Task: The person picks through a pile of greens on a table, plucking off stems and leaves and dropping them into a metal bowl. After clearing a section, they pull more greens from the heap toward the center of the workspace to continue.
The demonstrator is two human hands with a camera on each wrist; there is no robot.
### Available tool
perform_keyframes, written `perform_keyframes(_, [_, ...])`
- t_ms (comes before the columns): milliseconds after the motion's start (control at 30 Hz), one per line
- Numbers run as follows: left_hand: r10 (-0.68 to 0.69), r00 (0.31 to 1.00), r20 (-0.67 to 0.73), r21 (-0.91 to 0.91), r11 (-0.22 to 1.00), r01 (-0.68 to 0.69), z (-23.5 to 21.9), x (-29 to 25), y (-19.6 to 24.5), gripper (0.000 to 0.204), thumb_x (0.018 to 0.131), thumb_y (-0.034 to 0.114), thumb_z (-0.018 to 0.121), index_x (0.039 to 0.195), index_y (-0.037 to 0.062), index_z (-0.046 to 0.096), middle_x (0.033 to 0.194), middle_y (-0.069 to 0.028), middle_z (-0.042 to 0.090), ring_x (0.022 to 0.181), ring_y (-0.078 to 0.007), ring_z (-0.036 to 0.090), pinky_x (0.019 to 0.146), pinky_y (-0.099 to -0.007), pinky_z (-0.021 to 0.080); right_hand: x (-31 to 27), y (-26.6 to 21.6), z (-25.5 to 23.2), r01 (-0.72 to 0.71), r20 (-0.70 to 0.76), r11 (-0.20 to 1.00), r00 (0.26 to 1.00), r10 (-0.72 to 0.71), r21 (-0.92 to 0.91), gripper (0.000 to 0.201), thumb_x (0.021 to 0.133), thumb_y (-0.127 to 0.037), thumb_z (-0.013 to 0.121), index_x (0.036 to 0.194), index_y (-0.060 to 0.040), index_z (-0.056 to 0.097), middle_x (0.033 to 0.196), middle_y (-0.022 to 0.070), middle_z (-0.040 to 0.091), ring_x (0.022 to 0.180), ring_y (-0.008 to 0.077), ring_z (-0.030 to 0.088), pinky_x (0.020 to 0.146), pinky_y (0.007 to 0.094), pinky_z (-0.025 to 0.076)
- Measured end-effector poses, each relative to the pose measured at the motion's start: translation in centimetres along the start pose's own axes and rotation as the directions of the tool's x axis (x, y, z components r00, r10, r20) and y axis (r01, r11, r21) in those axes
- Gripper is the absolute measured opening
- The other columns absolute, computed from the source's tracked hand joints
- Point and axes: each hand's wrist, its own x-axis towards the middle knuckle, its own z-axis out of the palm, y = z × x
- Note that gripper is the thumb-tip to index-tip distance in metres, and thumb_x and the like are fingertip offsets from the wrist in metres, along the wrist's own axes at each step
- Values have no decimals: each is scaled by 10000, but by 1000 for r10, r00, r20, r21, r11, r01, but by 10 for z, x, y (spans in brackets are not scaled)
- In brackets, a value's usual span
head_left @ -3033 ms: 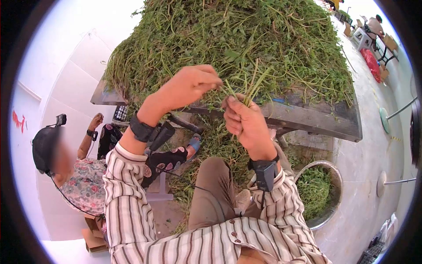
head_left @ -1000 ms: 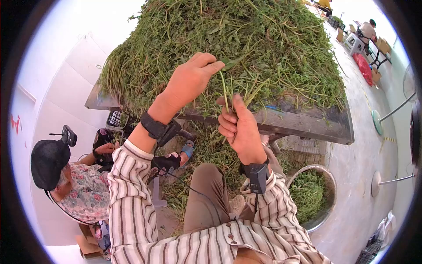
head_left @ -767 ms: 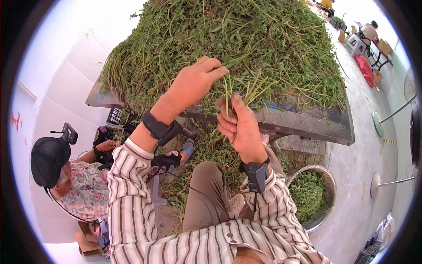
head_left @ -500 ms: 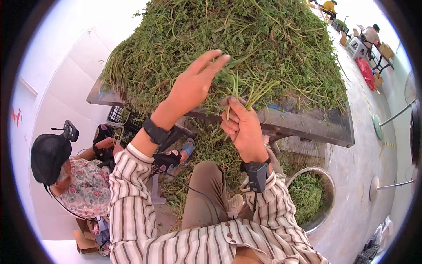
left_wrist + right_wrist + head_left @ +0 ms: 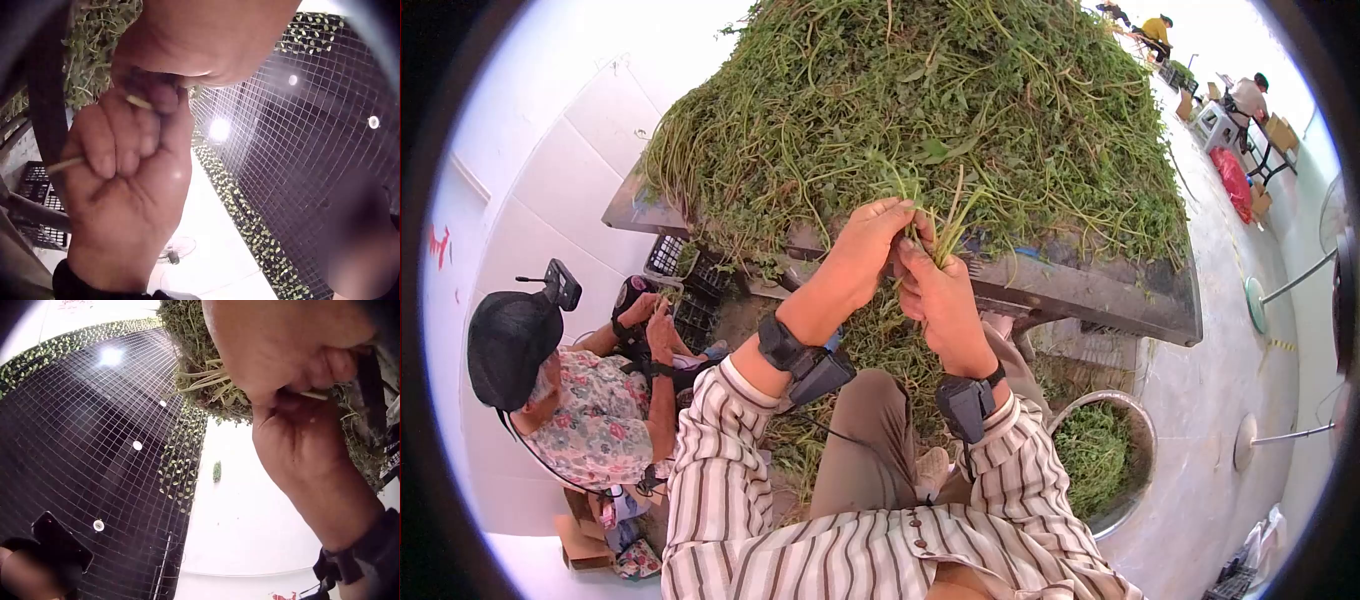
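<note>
My right hand (image 5: 942, 295) grips a small bunch of thin green stems (image 5: 953, 215), thumb across them, their ends fanning up over the table's front edge. My left hand (image 5: 862, 252) meets it from the left. Its thumb and fingertips pinch at a green sprig beside the right thumb. In the left wrist view, the right hand (image 5: 125, 156) has curled fingers, with a cut stem end (image 5: 65, 165) poking out. The right wrist view shows the left hand (image 5: 306, 447) below the right, fingertips mostly hidden. Behind both rises a large heap of leafy greens (image 5: 920, 100).
The heap lies on a dark table (image 5: 1090, 290). A round metal tub (image 5: 1148, 440) of greens stands low at right. Greens litter the floor between the legs. At left sits another person (image 5: 590, 410) near black crates (image 5: 695, 315); a cardboard box (image 5: 582, 540) is lower left.
My left hand let go of a leafy stem, spreading its fingers above the bunch, then came down to the right thumb. The right hand kept its grip and moved slightly lower.
</note>
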Motion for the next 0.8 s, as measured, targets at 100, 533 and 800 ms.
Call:
perform_keyframes(100, [-50,997,56,-128,990,57,-12,10,0,238,920,189,422,777,45,547,733,-43,580,627,-135,546,579,-246,462,3,4,-6,-23,6,1000,1000,23,-5,120,885,-171,534,799,-89,523,596,-64,413,428,8,279,380,180,225])
perform_keyframes(533, [112,972,-207,-109,985,-136,-85,58,15,216,930,234,467,905,53,582,812,-15,600,716,-131,559,671,-261,474,-5,4,-10,-52,110,990,993,38,128,226,891,-221,529,728,-67,510,540,-66,318,427,31,290,390,199,229])
perform_keyframes(800, [394,916,-74,517,801,-303,-52,22,13,368,889,258,528,1170,24,572,1091,-55,604,1016,-154,546,834,-294,426,-4,5,-8,-19,66,987,998,9,161,242,898,-231,522,725,-64,502,537,-58,316,423,47,294,393,203,240])
